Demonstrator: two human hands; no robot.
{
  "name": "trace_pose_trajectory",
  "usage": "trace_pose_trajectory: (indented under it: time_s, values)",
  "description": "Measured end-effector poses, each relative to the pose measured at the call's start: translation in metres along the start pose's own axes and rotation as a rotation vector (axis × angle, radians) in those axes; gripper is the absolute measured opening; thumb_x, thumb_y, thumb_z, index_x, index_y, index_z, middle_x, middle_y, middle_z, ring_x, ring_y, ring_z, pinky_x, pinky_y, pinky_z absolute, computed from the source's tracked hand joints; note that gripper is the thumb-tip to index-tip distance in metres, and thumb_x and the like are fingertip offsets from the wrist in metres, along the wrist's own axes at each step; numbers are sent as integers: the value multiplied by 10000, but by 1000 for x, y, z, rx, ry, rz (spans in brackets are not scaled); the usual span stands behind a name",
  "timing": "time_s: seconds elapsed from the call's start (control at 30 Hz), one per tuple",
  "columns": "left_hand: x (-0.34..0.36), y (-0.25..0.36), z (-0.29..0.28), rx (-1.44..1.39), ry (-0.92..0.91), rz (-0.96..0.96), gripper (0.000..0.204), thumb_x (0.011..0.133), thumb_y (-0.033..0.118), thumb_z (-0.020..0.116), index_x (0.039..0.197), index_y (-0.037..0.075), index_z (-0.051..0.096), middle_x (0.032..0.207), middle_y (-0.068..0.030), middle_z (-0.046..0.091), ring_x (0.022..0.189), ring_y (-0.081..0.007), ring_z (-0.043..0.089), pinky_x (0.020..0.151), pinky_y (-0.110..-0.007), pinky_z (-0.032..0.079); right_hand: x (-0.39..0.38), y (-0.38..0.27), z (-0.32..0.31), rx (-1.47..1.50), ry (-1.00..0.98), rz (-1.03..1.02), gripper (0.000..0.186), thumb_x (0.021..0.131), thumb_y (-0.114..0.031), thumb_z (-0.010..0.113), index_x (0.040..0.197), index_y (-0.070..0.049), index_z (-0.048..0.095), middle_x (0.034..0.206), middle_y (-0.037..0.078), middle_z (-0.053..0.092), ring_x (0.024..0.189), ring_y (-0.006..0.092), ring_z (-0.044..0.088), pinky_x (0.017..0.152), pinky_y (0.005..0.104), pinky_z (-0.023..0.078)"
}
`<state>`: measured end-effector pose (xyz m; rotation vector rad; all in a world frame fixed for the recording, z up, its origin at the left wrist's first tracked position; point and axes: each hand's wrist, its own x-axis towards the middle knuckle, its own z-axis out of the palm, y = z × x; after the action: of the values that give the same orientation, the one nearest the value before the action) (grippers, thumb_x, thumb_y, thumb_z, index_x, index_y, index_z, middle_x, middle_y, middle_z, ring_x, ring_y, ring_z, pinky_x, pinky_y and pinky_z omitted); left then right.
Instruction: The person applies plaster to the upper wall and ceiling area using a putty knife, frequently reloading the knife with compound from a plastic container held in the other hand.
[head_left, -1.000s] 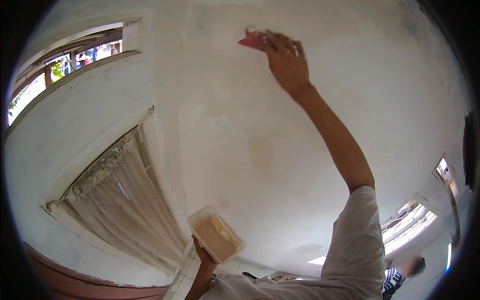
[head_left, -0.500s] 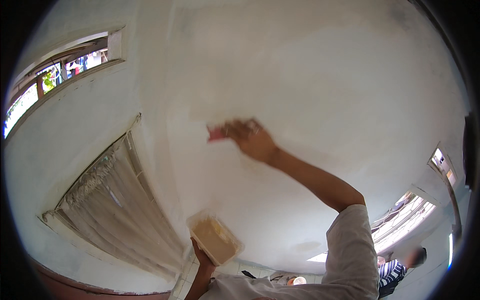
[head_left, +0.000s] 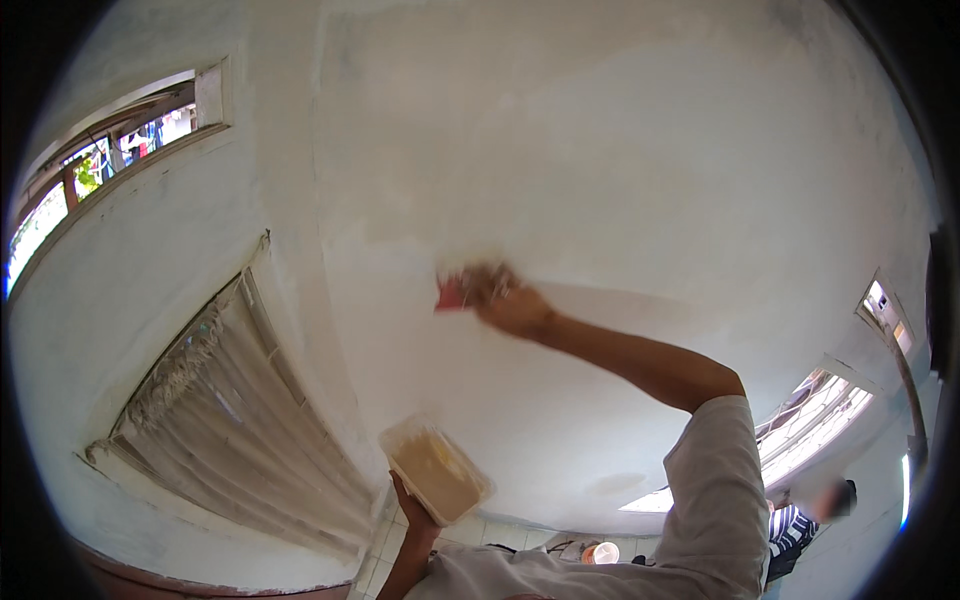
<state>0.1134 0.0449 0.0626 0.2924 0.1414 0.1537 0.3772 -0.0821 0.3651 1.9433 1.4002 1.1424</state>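
Red tool [head_left: 450, 295] at pale wall [head_left: 560, 190], tub [head_left: 403, 433] held below

A person's right hand [head_left: 515, 307], arm stretched forward, grips the small red tool before the pale wall, roughly mid-view; motion blur hides whether the tool's edge touches the surface. Lower down, the left hand [head_left: 417, 505] clasps the clear, tilted tub along its lower left side, fingers partly hidden behind it. Beige paste [head_left: 435, 472] covers the tub's inside. At left, a beige curtain [head_left: 245, 420] hangs below 1 window [head_left: 212, 97] set high in the wall. At lower right, 1 other person in a striped top [head_left: 790, 530] is near a bright window [head_left: 815, 420].
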Motion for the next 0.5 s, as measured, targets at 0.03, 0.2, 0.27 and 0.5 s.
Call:
trace_pose_trajectory:
  time_s: [0.03,0.2,0.27,0.5]
  values:
    - [-1,3,0,-7,-14,-2,746,969,719,330,1478,180,413,1403,-70,521,1257,-271,534,1033,-464,478,-5,-23,6,179,-161,-49,424,922,-158,543,1321,-15,548,1297,219,591,1185,378,598,997,551,490]
    - [1,13,1,-59,-1,82,739,966,720,339,1470,186,427,1405,-55,523,1252,-268,540,1028,-468,481,83,24,-21,347,274,46,501,920,-93,531,1416,-149,494,1228,126,627,989,280,669,894,482,532]
    - [1,16,1,-129,21,46,701,973,700,353,1448,196,462,1368,-25,559,1214,-254,570,1014,-463,488,143,96,-55,137,481,160,711,904,-15,495,1524,-344,380,1266,81,625,935,274,679,832,434,546]
    - [-4,21,-6,-61,84,90,778,941,749,350,1471,187,442,1384,-56,549,1231,-275,560,1037,-488,471,233,228,-91,-366,471,343,395,927,-106,542,1320,-94,573,1348,138,604,1186,308,619,940,503,496]
